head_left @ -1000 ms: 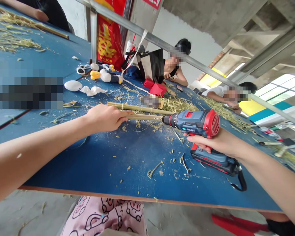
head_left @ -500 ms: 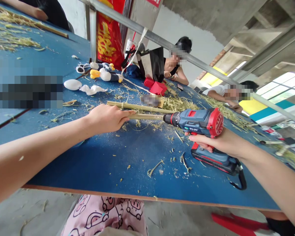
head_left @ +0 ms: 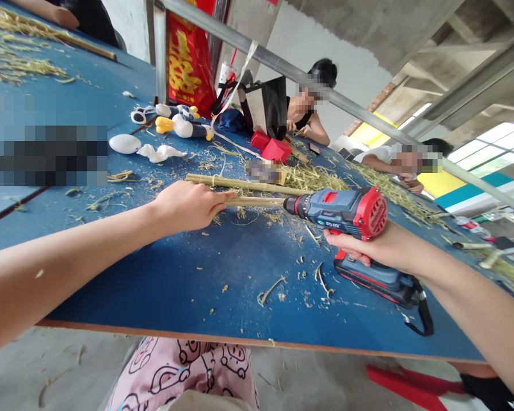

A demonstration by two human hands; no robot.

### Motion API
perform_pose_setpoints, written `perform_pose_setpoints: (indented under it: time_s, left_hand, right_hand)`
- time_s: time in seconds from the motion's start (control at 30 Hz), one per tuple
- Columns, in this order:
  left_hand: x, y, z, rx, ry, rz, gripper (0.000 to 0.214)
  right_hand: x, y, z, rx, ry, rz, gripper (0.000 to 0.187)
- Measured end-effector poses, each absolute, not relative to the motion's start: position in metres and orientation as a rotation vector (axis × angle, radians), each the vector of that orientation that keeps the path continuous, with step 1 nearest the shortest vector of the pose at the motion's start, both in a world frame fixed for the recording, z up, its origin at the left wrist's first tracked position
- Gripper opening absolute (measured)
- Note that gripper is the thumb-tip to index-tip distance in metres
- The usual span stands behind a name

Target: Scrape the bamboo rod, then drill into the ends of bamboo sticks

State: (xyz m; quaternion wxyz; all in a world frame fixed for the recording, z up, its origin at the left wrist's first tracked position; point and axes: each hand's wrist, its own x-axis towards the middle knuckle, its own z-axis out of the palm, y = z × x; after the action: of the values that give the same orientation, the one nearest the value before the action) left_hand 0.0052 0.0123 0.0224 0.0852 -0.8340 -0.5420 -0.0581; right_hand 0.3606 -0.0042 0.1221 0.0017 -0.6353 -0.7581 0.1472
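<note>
My right hand (head_left: 368, 246) is wrapped round the handle of a blue and red cordless drill (head_left: 342, 212), held just above the table with its chuck pointing left. From the chuck a thin pale stick (head_left: 259, 202), like bamboo, runs left to my left hand (head_left: 187, 205). That hand is closed on the stick's other end, thumb and forefinger toward the drill; the stick's tip is hidden in it. Just behind lies a thicker bamboo rod (head_left: 240, 185), roughly parallel. A black wrist strap (head_left: 424, 314) hangs from the drill's battery base.
Shavings (head_left: 321, 178) litter the blue table (head_left: 231, 274). Toy ducks (head_left: 184, 125), a white egg-shaped thing (head_left: 124, 144) and a red folded box (head_left: 276, 150) lie farther back. A metal rail (head_left: 282, 63) crosses above. Other people (head_left: 310, 111) sit across the table.
The view has shifted very slightly. Both hands, the stick and the drill are in nearly the same places; the drill's strap swings a little to the right.
</note>
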Motion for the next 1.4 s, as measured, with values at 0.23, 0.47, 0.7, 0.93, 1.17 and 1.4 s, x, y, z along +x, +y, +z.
perform_pose_setpoints:
  time_s: [0.23, 0.47, 0.7, 0.93, 1.17, 1.4]
  left_hand:
    - [0.007, 0.011, 0.024, -2.488, -1.607, -0.162, 0.053]
    - [0.006, 0.011, 0.024, -2.513, -1.615, -0.193, 0.052]
    - [0.006, 0.012, 0.025, -2.502, -1.613, -0.191, 0.052]
    - [0.007, 0.011, 0.026, -2.459, -1.645, -0.187, 0.051]
    - [0.006, 0.012, 0.028, -2.496, -1.674, -0.203, 0.051]
    - [0.006, 0.011, 0.026, -2.512, -1.675, -0.196, 0.052]
  right_hand:
    - [0.349, -0.007, 0.122, -2.046, -2.462, 0.438, 0.034]
    - [0.348, -0.008, 0.122, -2.057, -2.451, 0.405, 0.033]
    - [0.346, -0.009, 0.118, -1.965, -2.433, 0.314, 0.031]
    - [0.351, -0.01, 0.117, -1.963, -2.403, 0.359, 0.031]
    - [0.349, -0.013, 0.116, -1.963, -2.348, 0.375, 0.032]
    - [0.348, -0.015, 0.118, -2.037, -2.336, 0.361, 0.034]
